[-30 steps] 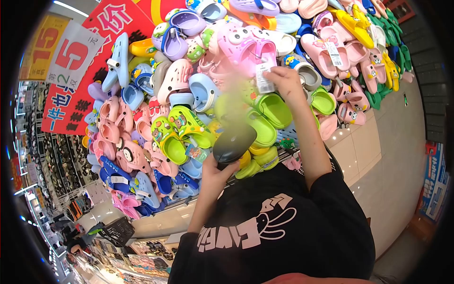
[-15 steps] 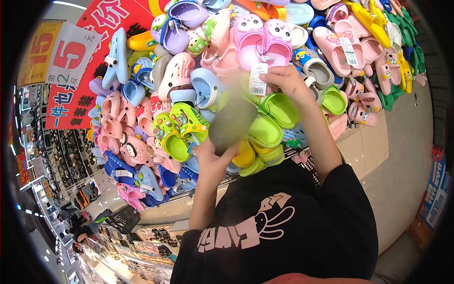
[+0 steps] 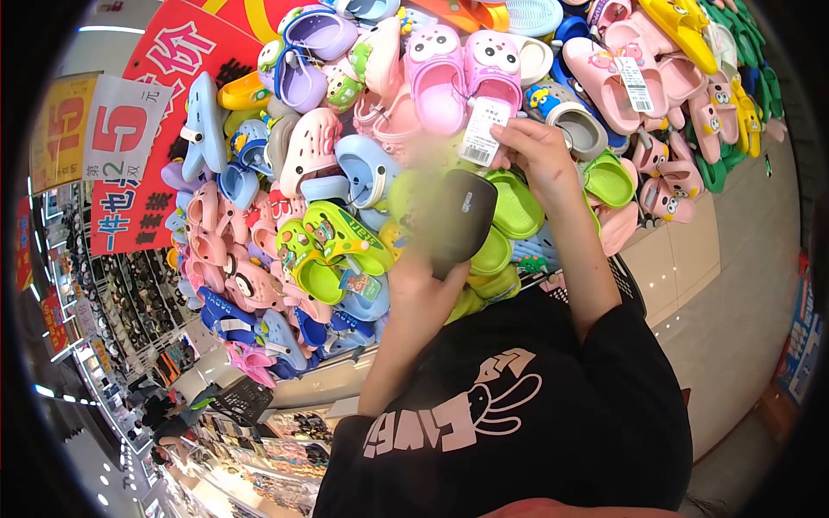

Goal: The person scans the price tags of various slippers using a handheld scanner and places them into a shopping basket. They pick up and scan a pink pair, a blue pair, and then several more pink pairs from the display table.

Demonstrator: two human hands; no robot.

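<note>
Your left hand (image 3: pixel 420 292) is closed around the scanner (image 3: pixel 464 217), and your right hand (image 3: pixel 537 157) pinches the tag (image 3: pixel 482 131) under the pink slippers (image 3: pixel 462 73).

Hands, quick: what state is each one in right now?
Left hand: closed around a black handheld scanner.
Right hand: fingers pinched on the white price tag of a pink slipper pair.
</note>
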